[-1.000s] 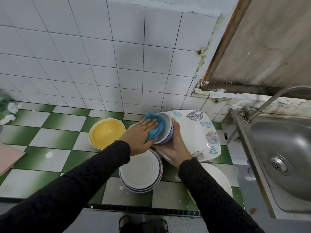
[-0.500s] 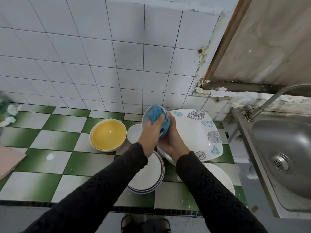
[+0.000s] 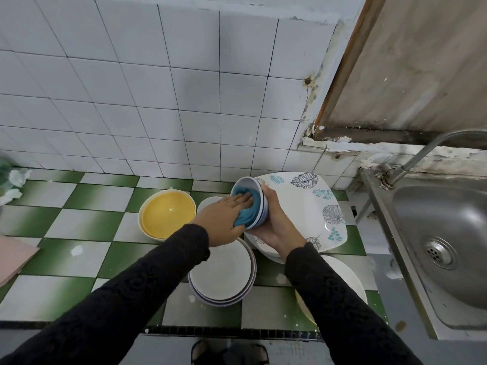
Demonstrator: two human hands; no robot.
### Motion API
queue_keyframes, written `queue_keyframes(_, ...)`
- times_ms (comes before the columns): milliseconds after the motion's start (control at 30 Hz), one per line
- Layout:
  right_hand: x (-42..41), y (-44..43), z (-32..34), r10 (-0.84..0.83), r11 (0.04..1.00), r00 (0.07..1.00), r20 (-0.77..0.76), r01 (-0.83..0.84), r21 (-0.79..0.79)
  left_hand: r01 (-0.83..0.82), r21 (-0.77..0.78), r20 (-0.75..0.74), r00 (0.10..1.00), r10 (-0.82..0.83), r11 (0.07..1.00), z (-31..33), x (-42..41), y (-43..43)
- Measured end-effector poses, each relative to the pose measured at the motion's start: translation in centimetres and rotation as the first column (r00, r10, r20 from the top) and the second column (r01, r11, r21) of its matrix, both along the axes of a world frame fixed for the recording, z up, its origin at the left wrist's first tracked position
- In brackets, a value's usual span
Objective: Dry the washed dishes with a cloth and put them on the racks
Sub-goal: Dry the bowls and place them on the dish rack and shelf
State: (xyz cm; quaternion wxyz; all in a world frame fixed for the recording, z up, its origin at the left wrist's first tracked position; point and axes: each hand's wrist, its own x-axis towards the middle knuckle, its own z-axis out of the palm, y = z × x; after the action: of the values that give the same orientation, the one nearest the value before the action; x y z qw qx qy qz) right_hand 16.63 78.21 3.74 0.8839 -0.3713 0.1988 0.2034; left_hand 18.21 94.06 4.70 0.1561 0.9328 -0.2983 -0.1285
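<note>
While our right hand point(image 3: 276, 226) curls round small bowl point(image 3: 247, 183), holding it tipped on its side above counter point(image 3: 79, 225), our left hand point(image 3: 222, 219) pushes blue cloth point(image 3: 243, 214) into it with flat fingers. Small bowl up in air, in front of big leaf plate point(image 3: 311, 206). Under our hands, stack of white plates point(image 3: 221, 275) on green and white tiles. Yellow bowl point(image 3: 167, 216) just left of stack. Another white plate point(image 3: 353, 285) by right sleeve. Sink point(image 3: 442, 233) and tap point(image 3: 421, 154) far right.
</note>
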Motion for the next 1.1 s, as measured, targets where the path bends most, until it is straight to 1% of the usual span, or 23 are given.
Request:
queue_keyframes(67, 0.4, -0.2, 0.2, -0.065, 0.998, 0.998, -0.007, 0.065, -0.007, -0.075, -0.17, -0.187, 0.981, 0.043, 0.983, 0.7, -0.5, -0.8)
queue_keyframes(133, 0.9, -0.4, 0.3, -0.115, 0.993, 0.993, -0.004, 0.115, -0.041, -0.249, -0.356, -0.399, 0.912, 0.094, 0.901, 1.4, -1.1, -1.4)
queue_keyframes(167, 1.2, -0.6, 0.3, -0.122, 0.991, 0.992, -0.012, 0.122, -0.048, -0.346, -0.43, -0.491, 0.865, 0.105, 0.834, 1.8, -1.4, -1.6)
queue_keyframes(233, 1.3, -0.9, 0.3, -0.111, 0.993, 0.993, -0.047, 0.112, 0.026, -0.527, -0.551, -0.642, 0.763, 0.075, 0.647, 2.4, -1.8, -2.1)
queue_keyframes(267, 1.2, -0.9, 0.4, -0.107, 0.99, 0.992, -0.071, 0.113, 0.089, -0.591, -0.591, -0.688, 0.725, 0.039, 0.549, 2.6, -2.1, -2.4)
queue_keyframes(300, 1.0, -0.9, 0.5, -0.11, 0.986, 0.991, -0.074, 0.118, 0.121, -0.611, -0.625, -0.694, 0.719, 0.012, 0.486, 2.6, -2.3, -2.8)
queue_keyframes(333, 0.8, -0.8, 0.8, -0.123, 0.984, 0.99, -0.069, 0.13, 0.12, -0.588, -0.643, -0.663, 0.748, 0.026, 0.49, 2.4, -2.4, -3.1)
queue_keyframes(367, 0.7, -0.8, 1.0, -0.147, 0.985, 0.988, -0.039, 0.149, 0.086, -0.536, -0.643, -0.604, 0.794, 0.068, 0.548, 1.9, -2.5, -3.3)
queue_keyframes(433, 0.7, -0.9, 1.4, -0.167, 0.986, 0.986, -0.014, 0.167, 0.024, -0.395, -0.588, -0.419, 0.895, 0.152, 0.706, 0.7, -2.3, -3.0)
queue_keyframes(500, 0.8, -1.0, 2.0, -0.133, 0.991, 0.99, -0.045, 0.133, 0.012, -0.256, -0.531, -0.216, 0.963, 0.163, 0.808, -0.1, -1.9, -2.4)
queue_keyframes(567, 0.9, -1.4, 1.9, -0.078, 0.997, 0.991, -0.109, 0.08, 0.016, -0.155, -0.5, -0.074, 0.988, 0.136, 0.852, -0.6, -1.7, -2.0)
queue_keyframes(600, 1.0, -1.5, 1.7, -0.05, 0.998, 0.989, -0.141, 0.055, 0.03, -0.134, -0.498, -0.051, 0.991, 0.125, 0.856, -0.8, -1.7, -1.8)
queue_keyframes(667, 1.2, -1.8, 1.0, 0.053, 0.997, 0.987, -0.154, -0.045, 0.055, -0.155, -0.543, -0.1, 0.988, 0.119, 0.825, -1.0, -1.7, -1.6)
queue_keyframes(733, 1.2, -2.0, 0.2, 0.127, 0.991, 0.985, -0.112, -0.123, 0.042, -0.244, -0.637, -0.243, 0.964, 0.111, 0.731, -0.5, -1.7, -1.5)
queue_keyframes(767, 1.1, -2.2, -0.3, 0.121, 0.992, 0.987, -0.106, -0.116, 0.051, -0.314, -0.672, -0.332, 0.937, 0.106, 0.67, -0.2, -1.5, -1.4)
queue_keyframes(833, 0.8, -2.4, -1.0, 0.083, 0.99, 0.991, -0.106, -0.069, 0.127, -0.475, -0.703, -0.525, 0.849, 0.065, 0.529, 0.7, -1.3, -1.2)
queue_keyframes(900, 0.5, -2.3, -1.5, 0.034, 0.975, 0.993, -0.117, -0.007, 0.224, -0.62, -0.696, -0.682, 0.729, -0.061, 0.363, 1.3, -1.2, -1.0)
queue_keyframes(933, 0.5, -2.2, -1.6, 0.004, 0.965, 0.991, -0.133, 0.031, 0.259, -0.658, -0.686, -0.713, 0.692, -0.111, 0.309, 1.4, -1.0, -0.8)
queue_keyframes(967, 0.4, -2.1, -1.3, -0.036, 0.964, 0.988, -0.149, 0.074, 0.255, -0.679, -0.679, -0.727, 0.675, -0.126, 0.279, 1.3, -0.9, -0.6)
queue_keyframes(1100, 0.3, -2.4, -0.2, -0.157, 0.963, 0.984, -0.089, 0.172, 0.206, -0.754, -0.643, -0.766, 0.632, -0.119, 0.136, 1.1, -0.8, 0.2)
